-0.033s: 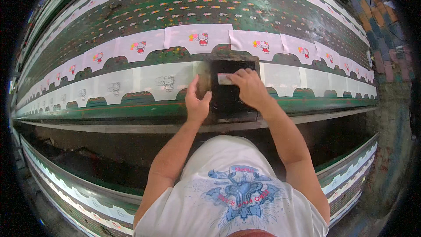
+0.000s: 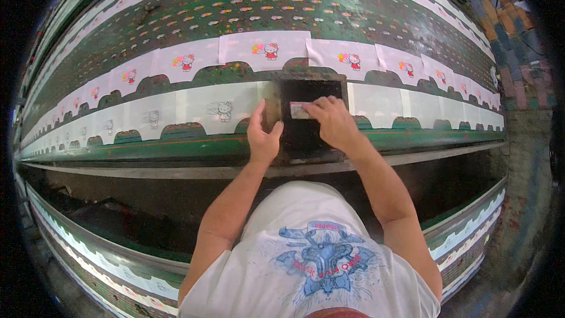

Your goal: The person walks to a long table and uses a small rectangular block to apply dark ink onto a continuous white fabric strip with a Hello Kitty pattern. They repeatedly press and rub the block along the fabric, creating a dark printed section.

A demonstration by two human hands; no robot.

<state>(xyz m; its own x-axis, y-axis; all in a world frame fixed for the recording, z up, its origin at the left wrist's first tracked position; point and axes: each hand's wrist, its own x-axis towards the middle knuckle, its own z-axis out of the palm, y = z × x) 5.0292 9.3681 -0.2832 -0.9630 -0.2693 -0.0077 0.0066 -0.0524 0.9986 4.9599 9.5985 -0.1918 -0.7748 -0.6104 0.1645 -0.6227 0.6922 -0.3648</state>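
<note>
A screen printing frame [image 2: 315, 76] lies over the row of pale cut fabric pieces, its inside covered with black ink. My left hand [image 2: 265, 135] grips the frame's left side, thumb and fingers on either side of the edge. Pinched in my right hand [image 2: 337, 119] is a small pale, flat squeegee [image 2: 299, 111], resting on the inky mesh left of the fingers. To the left, a fabric piece [image 2: 197, 112] bears a black outline of a cartoon cat. The frame hides the fabric under it.
Behind runs a row of pieces with coloured cat prints [image 2: 265, 50]. The long green printing table [image 2: 147, 152] has a metal rail [image 2: 223, 172] along its near edge. Unprinted pieces [image 2: 376, 106] lie to the right. Another table [image 2: 112, 265] stands at the lower left.
The squeegee has shifted slightly toward me on the mesh, with my right hand still on it. My left hand has stayed at the frame's side.
</note>
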